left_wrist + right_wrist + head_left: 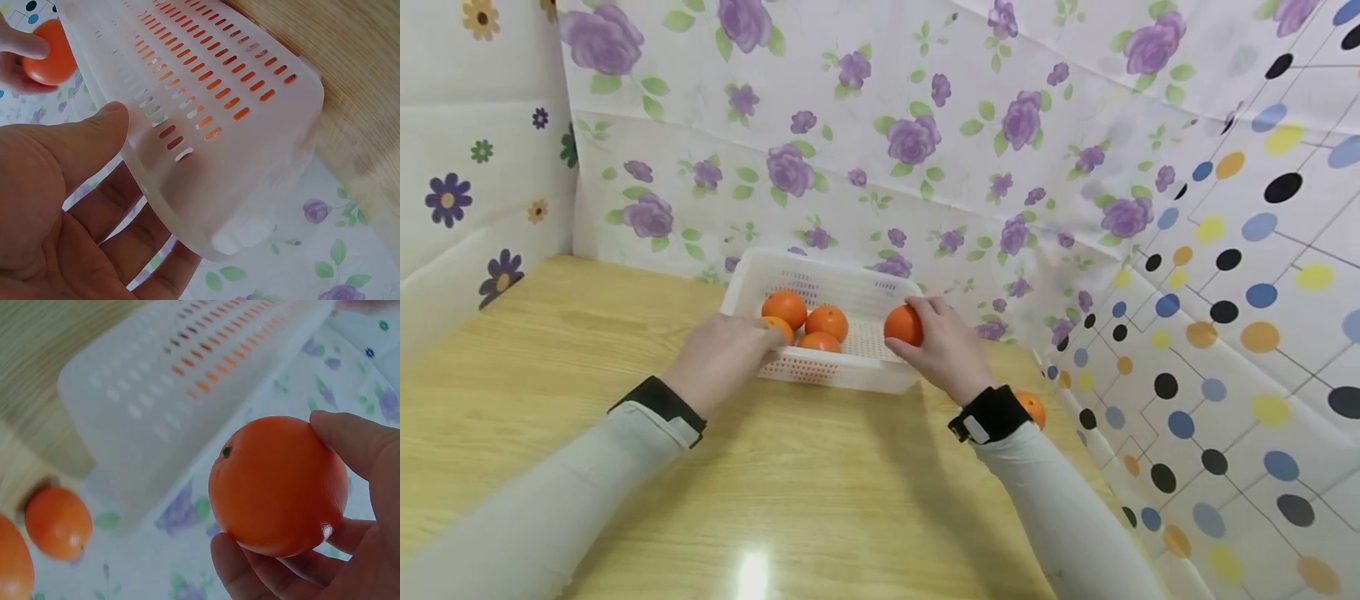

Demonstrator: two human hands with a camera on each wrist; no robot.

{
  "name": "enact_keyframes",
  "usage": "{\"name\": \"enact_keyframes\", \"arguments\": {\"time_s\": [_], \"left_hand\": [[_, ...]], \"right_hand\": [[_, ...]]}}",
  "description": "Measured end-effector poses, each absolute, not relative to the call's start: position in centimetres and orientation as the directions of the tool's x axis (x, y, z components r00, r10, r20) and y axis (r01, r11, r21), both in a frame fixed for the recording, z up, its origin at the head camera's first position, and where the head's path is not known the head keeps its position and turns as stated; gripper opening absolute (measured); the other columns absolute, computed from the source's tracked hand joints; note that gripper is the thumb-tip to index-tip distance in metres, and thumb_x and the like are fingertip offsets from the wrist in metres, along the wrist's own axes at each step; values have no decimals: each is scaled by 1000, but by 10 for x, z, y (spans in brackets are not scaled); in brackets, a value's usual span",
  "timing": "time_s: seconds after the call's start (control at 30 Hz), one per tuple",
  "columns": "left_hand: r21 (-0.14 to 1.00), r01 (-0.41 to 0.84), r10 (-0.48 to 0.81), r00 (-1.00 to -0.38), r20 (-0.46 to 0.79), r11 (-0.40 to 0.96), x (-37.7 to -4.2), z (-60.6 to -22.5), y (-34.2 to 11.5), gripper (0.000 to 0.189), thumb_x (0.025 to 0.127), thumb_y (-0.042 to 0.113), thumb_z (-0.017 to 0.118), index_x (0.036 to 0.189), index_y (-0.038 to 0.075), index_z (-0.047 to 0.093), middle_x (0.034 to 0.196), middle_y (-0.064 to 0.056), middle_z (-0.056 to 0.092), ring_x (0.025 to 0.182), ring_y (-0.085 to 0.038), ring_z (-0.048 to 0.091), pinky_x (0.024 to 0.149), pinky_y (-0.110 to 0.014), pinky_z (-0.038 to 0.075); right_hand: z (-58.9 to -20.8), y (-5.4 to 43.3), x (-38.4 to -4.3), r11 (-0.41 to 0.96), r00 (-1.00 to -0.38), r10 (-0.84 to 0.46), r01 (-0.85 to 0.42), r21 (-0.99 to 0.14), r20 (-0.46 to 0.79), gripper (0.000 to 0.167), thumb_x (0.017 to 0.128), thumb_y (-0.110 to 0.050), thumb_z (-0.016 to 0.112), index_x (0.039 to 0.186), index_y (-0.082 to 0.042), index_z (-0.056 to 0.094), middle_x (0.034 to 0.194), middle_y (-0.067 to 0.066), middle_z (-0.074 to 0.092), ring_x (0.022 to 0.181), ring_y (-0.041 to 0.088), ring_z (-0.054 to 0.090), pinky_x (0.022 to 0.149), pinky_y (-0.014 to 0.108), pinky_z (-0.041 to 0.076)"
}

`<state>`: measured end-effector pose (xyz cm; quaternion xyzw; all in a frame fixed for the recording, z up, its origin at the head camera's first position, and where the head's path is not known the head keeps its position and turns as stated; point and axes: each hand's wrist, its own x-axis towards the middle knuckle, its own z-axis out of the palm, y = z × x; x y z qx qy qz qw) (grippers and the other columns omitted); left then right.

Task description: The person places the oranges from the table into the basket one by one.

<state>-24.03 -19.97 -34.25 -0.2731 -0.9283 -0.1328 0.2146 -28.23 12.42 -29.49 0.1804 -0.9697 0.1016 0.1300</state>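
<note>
While an orange (902, 324) is held in the curled right hand (942, 346) at the right edge of the white basket (838, 372), the basket's left side is touched by the open left hand (721, 360). The orange should be lowered gently, beside the oranges inside (827, 321).

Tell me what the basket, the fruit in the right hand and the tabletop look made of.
Basket: white, slightly see-through moulded plastic, going by the slotted walls and rounded corners. Orange held by the right hand: smooth, glossy skin with a bright highlight and a green stem dot; could be real or a plastic imitation. Tabletop: light wood grain under a shiny coat, likely laminate, since it mirrors a lamp.
</note>
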Motion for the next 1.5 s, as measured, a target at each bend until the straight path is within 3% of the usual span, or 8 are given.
{"name": "enact_keyframes", "arguments": {"time_s": [0.5,1.17,1.5], "left_hand": [[107,558,443,-747,496,823,-241,-344,-200,21,87,7,93,95,17,76,77,4,63,71,-18,59,73,-42,54],[54,566,466,-725,507,823,-241,-347,-201,25,84,4,94,96,15,74,74,3,61,68,-19,56,71,-40,54],[73,573,462,-725,511,817,-240,-346,-201,24,85,4,93,94,15,73,75,3,61,68,-19,56,71,-41,54]], "right_hand": [[-317,100,-305,928,-927,-327,-352,-125,185,72,102,-52,77,158,-12,55,144,15,63,104,32,70,87,46,59],[-337,93,-333,842,-937,-350,-308,-442,-14,70,104,-52,73,157,-10,56,137,12,70,109,24,67,94,42,56],[-329,83,-329,857,-936,-330,-242,-455,-122,65,106,-52,69,156,-11,57,143,14,67,124,30,62,109,47,51]]}}
